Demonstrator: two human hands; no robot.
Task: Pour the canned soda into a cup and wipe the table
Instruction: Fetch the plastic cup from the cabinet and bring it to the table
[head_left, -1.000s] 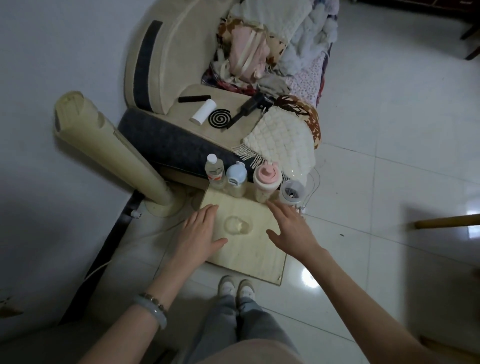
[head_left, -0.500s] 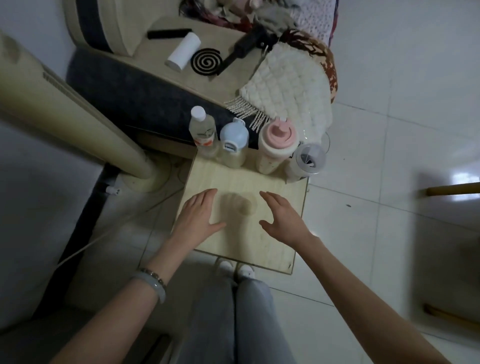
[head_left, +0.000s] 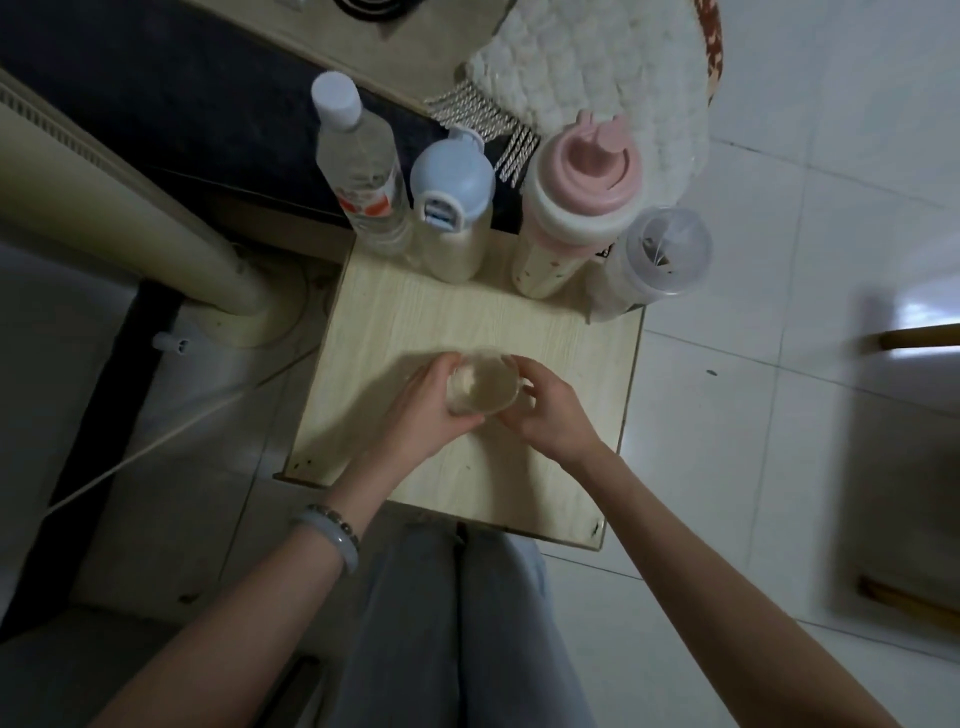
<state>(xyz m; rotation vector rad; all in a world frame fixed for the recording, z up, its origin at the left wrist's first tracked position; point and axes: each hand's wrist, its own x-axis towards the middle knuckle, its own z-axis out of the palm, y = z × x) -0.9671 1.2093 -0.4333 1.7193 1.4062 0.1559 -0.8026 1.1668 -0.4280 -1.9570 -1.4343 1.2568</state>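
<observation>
Both hands are closed around one clear plastic cup (head_left: 483, 387) at the middle of the small wooden table (head_left: 467, 317). The left hand (head_left: 423, 413) holds it from the left side, with the fingers curled round its wall. The right hand (head_left: 550, 410) holds it from the right side in the same way, so the grip is narrow on both sides. The cup is upright with its open mouth up, but whether its bottom rests on the table cannot be told.

Four containers stand in a row along the far edge of the table: a water bottle (head_left: 358, 161) with a white cap and red label, a bottle with a pale blue lid (head_left: 452, 192) just beside it, a bottle with a pink lid (head_left: 579, 187), and a clear lidded container (head_left: 660, 254) at the right corner. A pale bracelet (head_left: 332, 535) is on the left wrist. A cream tower fan (head_left: 130, 208) stands on the left of the table.
</observation>
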